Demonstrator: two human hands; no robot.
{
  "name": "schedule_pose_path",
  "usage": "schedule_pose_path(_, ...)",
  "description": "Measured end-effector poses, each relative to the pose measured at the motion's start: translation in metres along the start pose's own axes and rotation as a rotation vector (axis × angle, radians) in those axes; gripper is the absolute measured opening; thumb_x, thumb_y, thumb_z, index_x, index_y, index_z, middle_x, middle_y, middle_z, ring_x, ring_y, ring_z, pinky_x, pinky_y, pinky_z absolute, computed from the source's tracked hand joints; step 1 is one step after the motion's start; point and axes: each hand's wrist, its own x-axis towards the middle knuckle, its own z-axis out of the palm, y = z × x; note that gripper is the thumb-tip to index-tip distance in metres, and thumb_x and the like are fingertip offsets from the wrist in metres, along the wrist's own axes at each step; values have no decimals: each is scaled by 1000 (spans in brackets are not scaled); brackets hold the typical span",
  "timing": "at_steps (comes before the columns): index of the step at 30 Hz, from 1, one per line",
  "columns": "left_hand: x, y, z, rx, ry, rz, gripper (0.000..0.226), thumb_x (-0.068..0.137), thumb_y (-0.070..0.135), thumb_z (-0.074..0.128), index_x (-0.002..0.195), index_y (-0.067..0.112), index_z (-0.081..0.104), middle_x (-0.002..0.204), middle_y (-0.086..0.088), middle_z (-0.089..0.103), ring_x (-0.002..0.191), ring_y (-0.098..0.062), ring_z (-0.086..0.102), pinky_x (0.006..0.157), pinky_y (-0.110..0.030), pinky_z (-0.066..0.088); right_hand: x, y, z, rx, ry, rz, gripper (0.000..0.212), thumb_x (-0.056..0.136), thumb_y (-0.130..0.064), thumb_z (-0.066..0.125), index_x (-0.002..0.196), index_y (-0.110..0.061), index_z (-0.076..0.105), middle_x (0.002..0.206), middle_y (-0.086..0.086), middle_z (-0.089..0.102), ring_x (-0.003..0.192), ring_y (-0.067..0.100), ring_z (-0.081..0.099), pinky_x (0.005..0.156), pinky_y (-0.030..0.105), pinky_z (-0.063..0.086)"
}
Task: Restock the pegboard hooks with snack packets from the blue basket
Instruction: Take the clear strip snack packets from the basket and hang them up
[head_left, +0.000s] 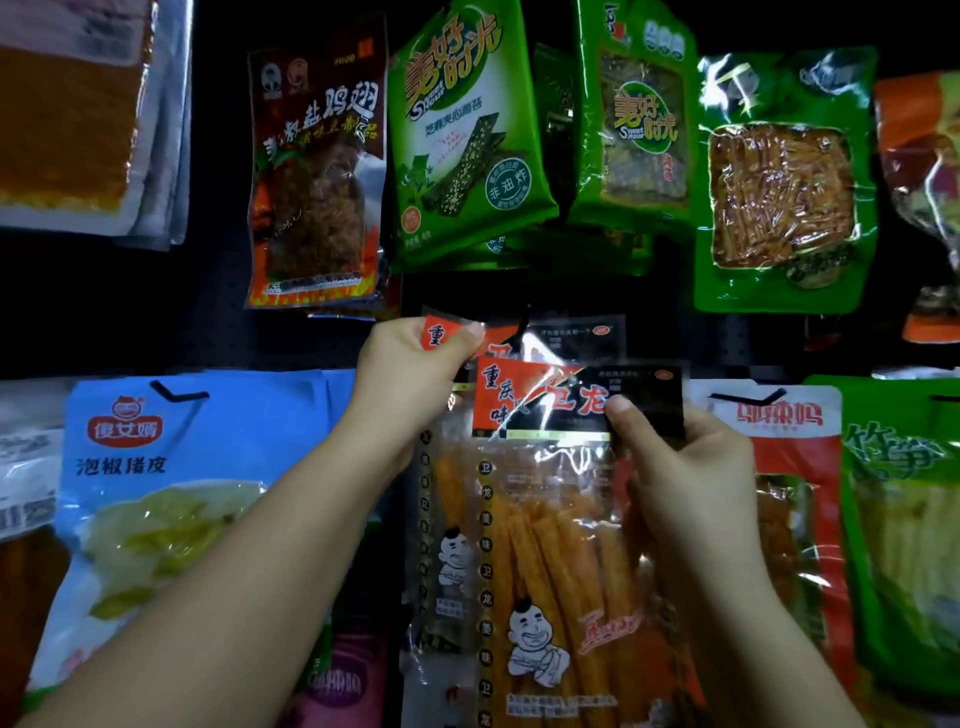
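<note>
Hanging low at the middle of the pegboard (208, 332), the snack packet (545, 519) is looking light, floppy and slippery. The right hand (691, 467) is pinching its stiffer top edge, probably the best hold. The left hand (415, 374) is pinching a second packet (441, 332) behind it.

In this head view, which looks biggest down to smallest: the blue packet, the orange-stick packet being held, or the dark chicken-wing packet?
1. Blue packet
2. Orange-stick packet, though it is nearer the camera, so unsure
3. Dark chicken-wing packet
</note>
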Motion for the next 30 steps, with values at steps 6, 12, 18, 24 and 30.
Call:
schedule_pose_path(6,4,-29,-6,-110,-97,-80,8,81,23,70,89,19,68,75,4,75,68,-9,72,55,-19,54,-1,22,13,-17,13,4,27,88,-24,65,61,-26,66,47,-11,58,48,9,55,48,32,46)
schedule_pose_path(12,16,-55,-2,-64,-8,-122,8,86,16,67,89,23,66,83,4,73,70,-8,71,58,-20,56,10,51,36,-88,57,67,18,88,-23,66,70,-23,63,70,-5,69,70,14,67,67,30,56)
schedule_pose_path(18,35,-80,11,-18,79,-184,6,86,15,67,86,19,64,82,-2,70,75,-15,67,62,-27,54,18,76,40,-92,52,153,9,85,-25,69,76,-26,66,76,-4,73,74,13,70,72,41,59)
schedule_pose_path(24,49,-100,18,25,149,-224,10,84,16,70,81,23,62,86,-5,71,79,-20,68,71,-34,57,22,88,31,-84,49,164,13,84,-26,70,72,-27,64,71,-3,71,74,20,71,65,38,58)
schedule_pose_path(30,44,-101,19,33,214,-212,10,84,20,69,92,21,63,103,-6,70,92,-23,66,87,-44,54,19,87,26,-11,-7,176,7,83,-24,71,77,-25,69,76,1,75,76,20,72,75,50,58)
